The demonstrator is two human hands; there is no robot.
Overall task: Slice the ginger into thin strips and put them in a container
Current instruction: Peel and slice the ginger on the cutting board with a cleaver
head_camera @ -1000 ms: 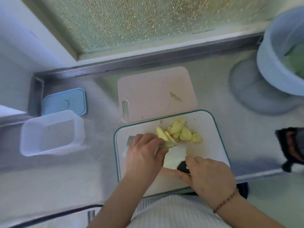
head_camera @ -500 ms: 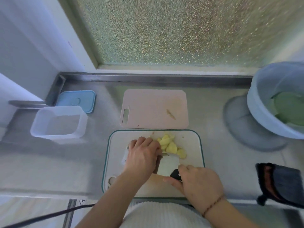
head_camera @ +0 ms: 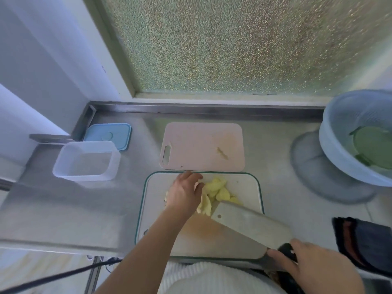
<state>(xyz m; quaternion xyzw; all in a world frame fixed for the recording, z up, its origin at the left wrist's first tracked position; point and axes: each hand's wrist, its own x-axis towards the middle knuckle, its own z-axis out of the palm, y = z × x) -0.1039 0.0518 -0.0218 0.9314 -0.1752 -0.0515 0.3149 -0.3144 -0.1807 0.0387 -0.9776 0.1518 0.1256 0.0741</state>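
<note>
Pale yellow ginger slices (head_camera: 218,193) lie heaped at the far middle of a white cutting board with a green rim (head_camera: 259,187). My left hand (head_camera: 183,193) rests on the board just left of the heap, fingers extended and touching the slices. My right hand (head_camera: 311,266) grips the black handle of a broad cleaver (head_camera: 248,223), whose flat blade lies tilted over the board's right part, its tip beside the ginger. An empty clear plastic container (head_camera: 84,161) stands on the steel counter to the left.
A pink cutting board (head_camera: 201,147) with one ginger scrap lies behind the white board. A blue lid (head_camera: 108,135) sits behind the container. A pale blue colander with green leaves (head_camera: 358,136) stands at the right, a dark cloth (head_camera: 364,242) near the counter's front right.
The cleaver has swung out to the right and now lies flat and tilted over the board. My left hand has let go of the blade and moved onto the ginger. The camera has tilted up.
</note>
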